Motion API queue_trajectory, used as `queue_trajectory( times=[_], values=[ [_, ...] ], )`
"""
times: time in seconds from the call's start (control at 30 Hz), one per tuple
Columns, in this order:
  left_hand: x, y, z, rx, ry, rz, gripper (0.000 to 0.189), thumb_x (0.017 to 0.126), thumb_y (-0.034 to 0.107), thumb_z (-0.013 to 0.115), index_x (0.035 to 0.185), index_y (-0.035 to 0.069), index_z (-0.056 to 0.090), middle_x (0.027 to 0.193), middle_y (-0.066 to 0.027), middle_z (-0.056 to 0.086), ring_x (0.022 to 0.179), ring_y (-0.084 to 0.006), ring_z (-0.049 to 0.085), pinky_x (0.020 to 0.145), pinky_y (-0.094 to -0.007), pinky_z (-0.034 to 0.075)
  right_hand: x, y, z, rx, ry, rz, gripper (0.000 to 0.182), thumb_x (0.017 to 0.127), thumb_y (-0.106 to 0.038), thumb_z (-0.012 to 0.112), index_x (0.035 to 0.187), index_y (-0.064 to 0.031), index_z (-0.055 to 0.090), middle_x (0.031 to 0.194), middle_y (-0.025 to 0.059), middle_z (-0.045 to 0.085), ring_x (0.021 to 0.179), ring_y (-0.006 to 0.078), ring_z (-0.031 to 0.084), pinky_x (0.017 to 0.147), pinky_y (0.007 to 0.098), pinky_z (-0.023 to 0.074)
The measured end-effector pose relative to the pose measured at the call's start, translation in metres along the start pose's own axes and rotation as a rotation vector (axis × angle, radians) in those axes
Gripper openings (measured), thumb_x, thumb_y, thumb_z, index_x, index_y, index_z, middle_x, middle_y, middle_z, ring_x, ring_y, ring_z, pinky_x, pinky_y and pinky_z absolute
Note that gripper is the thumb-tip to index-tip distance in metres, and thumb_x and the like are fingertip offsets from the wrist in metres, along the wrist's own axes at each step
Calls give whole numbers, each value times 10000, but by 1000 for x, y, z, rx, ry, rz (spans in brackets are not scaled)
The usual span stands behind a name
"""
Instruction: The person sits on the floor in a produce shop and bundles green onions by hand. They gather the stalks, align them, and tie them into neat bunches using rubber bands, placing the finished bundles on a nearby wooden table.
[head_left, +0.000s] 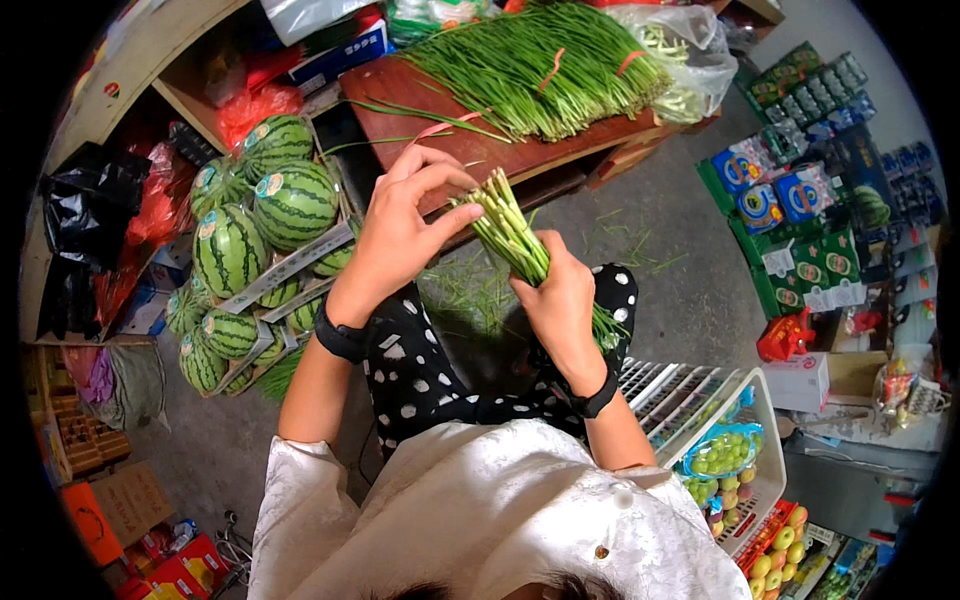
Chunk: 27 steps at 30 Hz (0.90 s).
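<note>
My right hand (559, 300) is closed around a bunch of thin green stalks (506, 225), like garlic chives, with the pale cut ends pointing up and to the left. My left hand (412, 217) is at those pale ends, thumb and fingers curved; whether it pinches a stalk is too small to tell. Beyond my hands, a large pile of the same greens (532, 67) lies on a reddish wooden table (382, 97), with pink bands on some bunches. A loose pink band (450, 127) and several stray stalks lie near the table's left side.
Striped watermelons (296, 202) in cartons are stacked at the left. Green trimmings (480, 292) litter the floor between my legs. A white plastic basket (772, 442) of bagged grapes and other fruit is at the lower right. Stacked drink packs (810, 262) stand at the right.
</note>
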<state>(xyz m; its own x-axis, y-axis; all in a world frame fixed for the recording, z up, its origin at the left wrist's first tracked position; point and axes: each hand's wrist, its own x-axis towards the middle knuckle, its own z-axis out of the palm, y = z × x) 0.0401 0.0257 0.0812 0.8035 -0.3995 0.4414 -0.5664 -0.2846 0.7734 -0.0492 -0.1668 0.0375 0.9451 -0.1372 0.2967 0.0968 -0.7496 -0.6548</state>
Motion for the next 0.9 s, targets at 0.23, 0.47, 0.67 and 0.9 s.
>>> queue_trajectory(
  times=[0.23,0.47,0.67,0.9],
  values=[
    [-1,-11,3,-47,145,16,141,843,104,720,900,-6,653,911,-62,548,816,-176,567,725,-283,475,0,3,1,116,-29,26,429,684,-37,777,1057,-58,567,857,193,667,834,411,648,701,455,507],
    [0,-25,0,-44,320,-18,266,1018,159,511,826,-14,571,879,-30,486,762,-112,468,674,-263,395,0,7,5,295,-53,54,401,700,-38,765,1051,-35,572,862,203,672,836,410,655,705,431,515],
    [0,10,-2,72,301,43,244,800,251,778,933,61,701,1062,-70,555,1021,-248,546,861,-348,437,4,1,2,-36,35,-134,433,659,-24,751,1043,-69,555,877,143,633,844,360,622,724,436,488],
    [0,27,-12,231,-127,240,178,671,154,808,839,124,756,1170,-51,595,1090,-248,518,942,-366,374,16,-4,-7,-254,-13,-304,425,648,-18,737,1028,-79,558,867,98,609,827,317,610,730,416,482]
  ],
)
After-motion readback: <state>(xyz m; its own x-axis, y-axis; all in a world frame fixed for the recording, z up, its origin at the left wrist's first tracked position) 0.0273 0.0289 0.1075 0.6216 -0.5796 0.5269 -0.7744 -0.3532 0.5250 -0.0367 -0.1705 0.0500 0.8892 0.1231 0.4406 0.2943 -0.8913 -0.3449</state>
